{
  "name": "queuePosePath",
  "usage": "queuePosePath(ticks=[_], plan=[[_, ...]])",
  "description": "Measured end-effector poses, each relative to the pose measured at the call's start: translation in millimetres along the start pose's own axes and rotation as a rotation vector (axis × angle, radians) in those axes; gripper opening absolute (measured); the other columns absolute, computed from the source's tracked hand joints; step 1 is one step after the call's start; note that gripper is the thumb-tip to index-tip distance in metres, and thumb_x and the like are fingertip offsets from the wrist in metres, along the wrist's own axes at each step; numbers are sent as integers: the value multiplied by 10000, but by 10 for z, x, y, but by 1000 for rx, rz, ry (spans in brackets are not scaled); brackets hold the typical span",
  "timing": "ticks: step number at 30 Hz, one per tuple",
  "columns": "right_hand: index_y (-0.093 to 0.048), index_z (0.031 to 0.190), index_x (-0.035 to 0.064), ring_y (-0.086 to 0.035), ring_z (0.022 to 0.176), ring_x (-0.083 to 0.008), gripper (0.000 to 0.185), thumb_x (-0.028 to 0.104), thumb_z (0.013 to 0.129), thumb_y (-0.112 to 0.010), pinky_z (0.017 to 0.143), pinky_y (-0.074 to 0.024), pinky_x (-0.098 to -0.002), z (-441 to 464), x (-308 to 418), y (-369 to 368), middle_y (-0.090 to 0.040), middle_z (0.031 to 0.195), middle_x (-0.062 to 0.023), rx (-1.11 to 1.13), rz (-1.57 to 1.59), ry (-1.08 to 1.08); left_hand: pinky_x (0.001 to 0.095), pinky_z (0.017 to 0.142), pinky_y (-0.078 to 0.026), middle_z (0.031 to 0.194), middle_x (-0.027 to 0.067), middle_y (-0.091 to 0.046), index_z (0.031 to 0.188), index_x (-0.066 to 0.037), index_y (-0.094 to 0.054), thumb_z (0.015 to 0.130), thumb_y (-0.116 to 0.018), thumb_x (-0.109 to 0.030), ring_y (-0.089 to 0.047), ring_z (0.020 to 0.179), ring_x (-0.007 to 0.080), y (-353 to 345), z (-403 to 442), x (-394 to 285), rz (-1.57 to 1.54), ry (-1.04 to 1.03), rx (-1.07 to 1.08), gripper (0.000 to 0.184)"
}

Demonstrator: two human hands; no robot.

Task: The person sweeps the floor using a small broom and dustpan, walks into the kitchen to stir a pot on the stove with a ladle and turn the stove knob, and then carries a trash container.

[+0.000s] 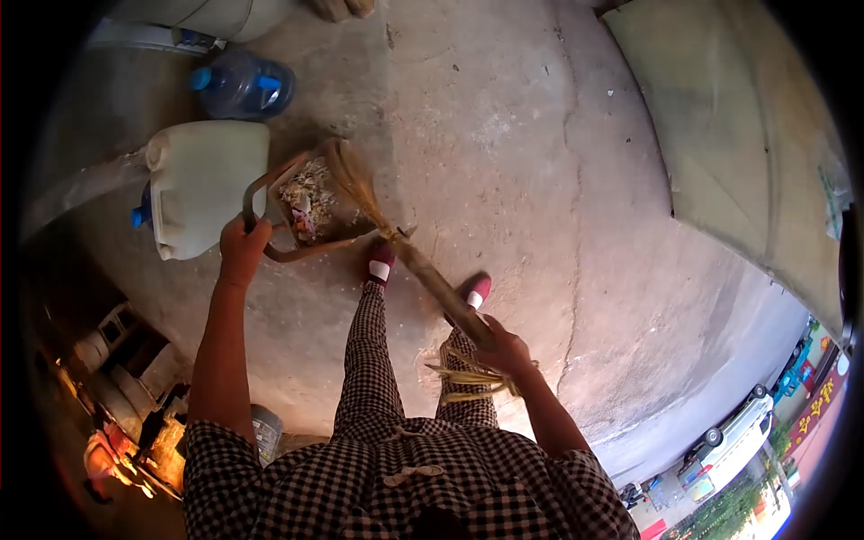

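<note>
My left hand [245,245] is closed round the curved handle of a dustpan [337,238] at the left of centre. In the pan lies a heap of pale debris [308,193] with some reddish bits. My right hand [504,349] grips the thick stalk of a straw broom [438,283]. The broom slants up to the left, and its bristles [349,171] are at the pan's right edge. Loose straw ends stick out beneath my right hand. Both of my feet, in red shoes, are just below the pan and broom.
A large whitish jerrycan [211,184] stands left of the dustpan, with a blue water bottle [247,85] above it. A greenish sheet [720,117] covers something at upper right. A grey bucket [266,430] is at lower left. A white vehicle [731,441] shows outside at lower right.
</note>
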State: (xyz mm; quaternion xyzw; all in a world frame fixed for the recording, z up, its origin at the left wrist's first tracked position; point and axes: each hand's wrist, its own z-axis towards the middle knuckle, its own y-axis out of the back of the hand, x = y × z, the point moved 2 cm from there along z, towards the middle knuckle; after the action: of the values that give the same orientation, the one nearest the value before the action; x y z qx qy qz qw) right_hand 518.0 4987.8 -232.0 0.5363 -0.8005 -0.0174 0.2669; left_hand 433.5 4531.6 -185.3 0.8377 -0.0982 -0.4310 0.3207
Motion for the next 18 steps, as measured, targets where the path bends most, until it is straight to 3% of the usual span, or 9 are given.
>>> queuePosePath(ticks=[2,4,6,10,12,15,16,17,18], plan=[[-343,1182,180,-565,740,-335,656,358,601,-590,631,-451,-422,-77,-117,176,-581,795,-168,-87,23,-31,278,484,-355,516,18,-440,606,-8,-469,702,-530,-175,-390,496,98,18,-54,-25,-7,36,8,202],[-395,1158,159,-552,806,-331,596,300,611,-586,688,-442,-395,48,-142,477,-578,834,-172,-173,50,-155,285,491,-361,529,24,-461,617,2,-477,691,-536,-182,-410,505,102,42,-61,23,0,59,21,208],[-403,1145,184,-558,744,-350,586,332,608,-585,634,-452,-415,421,-149,804,-574,803,-190,-385,-97,-117,284,496,-365,538,25,-472,630,9,-487,685,-539,-187,-418,510,103,54,-49,62,47,55,-12,210],[-515,990,105,-548,784,-351,426,284,607,-571,667,-445,-399,1499,192,1539,-567,829,-206,-553,-114,-83,270,536,-391,607,37,-531,717,14,-534,677,-537,-190,-459,559,110,64,-42,-101,30,68,11,208],[-552,883,49,-555,787,-336,333,241,611,-562,665,-449,-400,2133,367,1691,-569,823,-211,-489,-109,-70,274,549,-397,623,41,-538,734,15,-536,670,-529,-182,-474,573,112,60,23,-106,42,7,-13,208],[-565,836,20,-556,806,-334,293,231,633,-544,677,-453,-396,2325,968,1402,-574,820,-207,-123,-846,217,292,540,-398,588,55,-533,704,7,-534,667,-519,-212,-484,547,137,87,100,-175,81,-59,-50,223],[-531,880,-1,-552,817,-349,337,243,648,-539,695,-450,-403,1986,1242,1253,-576,828,-197,-222,-265,-117,304,535,-401,579,69,-535,685,2,-534,666,-518,-230,-497,538,159,92,135,-170,117,-20,-34,233],[-461,964,0,-542,826,-367,423,265,646,-548,715,-439,-412,1956,1098,953,-567,856,-207,-261,-382,-79,315,530,-403,570,83,-537,666,-3,-534,664,-516,-248,-510,529,181,104,162,-165,148,15,-14,245],[-394,1026,35,-535,846,-362,503,271,618,-570,729,-428,-418,1709,1160,761,-552,885,-224,-69,-281,-175,329,524,-404,563,97,-536,647,-8,-532,661,-517,-268,-516,531,210,104,184,-129,174,-11,-31,260]])
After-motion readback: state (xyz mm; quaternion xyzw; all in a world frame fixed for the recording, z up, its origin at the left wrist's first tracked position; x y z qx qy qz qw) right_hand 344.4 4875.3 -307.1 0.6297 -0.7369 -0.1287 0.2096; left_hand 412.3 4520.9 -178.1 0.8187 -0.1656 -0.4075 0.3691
